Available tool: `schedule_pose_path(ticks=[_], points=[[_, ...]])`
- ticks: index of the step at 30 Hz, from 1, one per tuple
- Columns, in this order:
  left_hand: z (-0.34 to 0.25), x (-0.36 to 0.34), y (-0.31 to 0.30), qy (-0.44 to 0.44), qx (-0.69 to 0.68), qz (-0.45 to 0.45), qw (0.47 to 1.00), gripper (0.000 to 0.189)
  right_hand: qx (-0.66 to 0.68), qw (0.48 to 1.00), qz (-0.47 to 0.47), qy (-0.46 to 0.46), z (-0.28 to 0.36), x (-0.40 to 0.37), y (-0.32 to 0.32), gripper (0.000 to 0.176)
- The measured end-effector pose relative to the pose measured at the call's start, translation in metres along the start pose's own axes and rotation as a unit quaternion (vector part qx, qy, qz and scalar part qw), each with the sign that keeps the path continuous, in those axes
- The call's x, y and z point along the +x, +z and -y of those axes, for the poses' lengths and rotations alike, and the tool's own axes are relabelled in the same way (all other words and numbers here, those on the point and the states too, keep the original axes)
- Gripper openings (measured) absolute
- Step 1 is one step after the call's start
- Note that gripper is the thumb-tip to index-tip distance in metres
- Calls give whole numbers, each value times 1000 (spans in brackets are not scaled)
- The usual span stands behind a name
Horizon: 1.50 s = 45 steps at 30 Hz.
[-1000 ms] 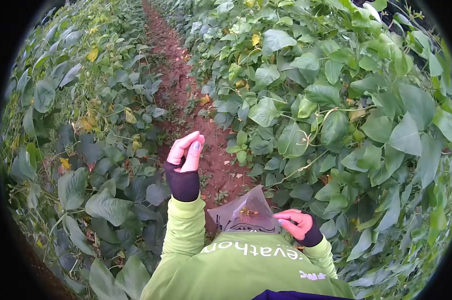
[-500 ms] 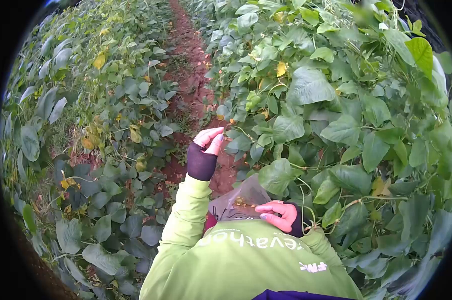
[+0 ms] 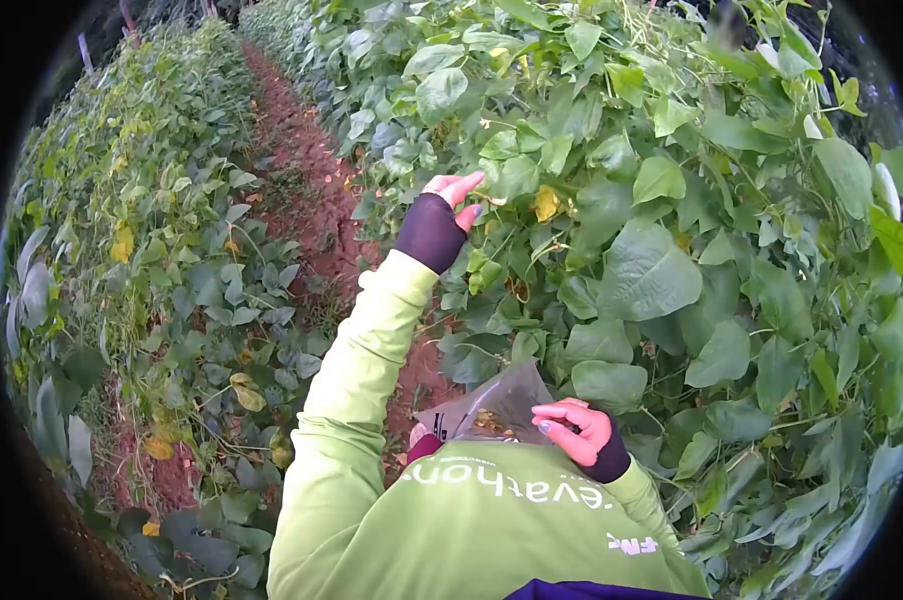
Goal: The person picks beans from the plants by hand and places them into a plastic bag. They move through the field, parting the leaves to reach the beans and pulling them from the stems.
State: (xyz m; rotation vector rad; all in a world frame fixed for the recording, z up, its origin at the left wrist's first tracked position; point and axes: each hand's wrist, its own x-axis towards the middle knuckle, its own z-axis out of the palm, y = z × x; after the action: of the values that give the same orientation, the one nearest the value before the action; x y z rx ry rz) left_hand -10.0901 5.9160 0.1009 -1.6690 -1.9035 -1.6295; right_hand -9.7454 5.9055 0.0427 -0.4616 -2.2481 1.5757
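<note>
My left hand (image 3: 452, 205), in a dark fingerless glove, reaches out to the leaves of the right-hand plant row (image 3: 512, 178). Its thumb and fingers are apart, with nothing visible between them. Close to my waist, my right hand (image 3: 582, 435) is beside a clear plastic bag (image 3: 517, 390). Thumb and fingers there are slightly bent with a gap between them; whether they touch the bag's edge is hard to tell. Small brownish bits (image 3: 492, 424) show in the bag, too small to name.
Dense climbing vines rise on the right, with broad leaves (image 3: 652, 270) and a few yellow ones (image 3: 546, 204). Another leafy row (image 3: 172, 230) grows on the left. Between them runs a reddish dirt path (image 3: 307, 160). Posts (image 3: 85, 53) stand at the far left.
My left hand has moved forward and to the right, from above the path to the vine leaves. My right hand has shifted slightly right. The view has turned toward the right row.
</note>
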Motion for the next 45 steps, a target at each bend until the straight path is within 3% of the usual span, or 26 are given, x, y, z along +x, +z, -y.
schedule_pose_path(ticks=[4,12,14,16,18,20,22,24,28,34,36,37,38,40,41,44,45], points=[[35,24,-3,59,-8,96,994,19,-25,997,-71,-17,15,47,22,22],[44,29,-26,-7,-80,167,983,16,-83,964,-238,-85,43,148,31,21],[58,27,-25,25,-77,171,982,14,-130,950,-267,-100,44,173,28,25],[68,23,-24,66,-164,126,976,12,-62,951,-295,-71,41,200,32,30],[73,22,-27,79,-161,120,976,11,-133,937,-310,-89,41,224,34,35],[73,21,-33,39,-149,161,975,12,-116,943,-302,-81,35,239,32,31],[73,21,-37,29,-131,161,978,12,-98,970,-218,-55,32,247,29,27],[75,23,-40,41,-126,173,976,11,-147,956,-240,-85,36,250,32,21],[77,23,-41,27,-138,166,976,10,-46,961,-264,-70,31,256,38,17],[78,20,-35,31,-185,161,969,8,-107,948,-284,-96,24,257,37,11],[82,14,-30,5,-241,159,957,13,-102,939,-316,-89,27,253,40,8],[82,7,-28,-49,-272,171,946,32,-133,944,-283,-110,11,250,35,23],[87,-4,-16,-88,-341,125,927,44,-131,941,-295,-107,13,246,37,23],[105,-28,-4,-287,-431,124,846,46,-103,925,-360,-61,19,235,53,51],[110,-38,2,-353,-429,158,816,38,-113,924,-362,-50,15,224,58,72],[112,-55,32,-341,-455,254,782,34,-98,918,-382,-51,11,190,83,64],[106,-53,43,-322,-450,250,795,30,-81,928,-359,-48,4,176,89,55]])
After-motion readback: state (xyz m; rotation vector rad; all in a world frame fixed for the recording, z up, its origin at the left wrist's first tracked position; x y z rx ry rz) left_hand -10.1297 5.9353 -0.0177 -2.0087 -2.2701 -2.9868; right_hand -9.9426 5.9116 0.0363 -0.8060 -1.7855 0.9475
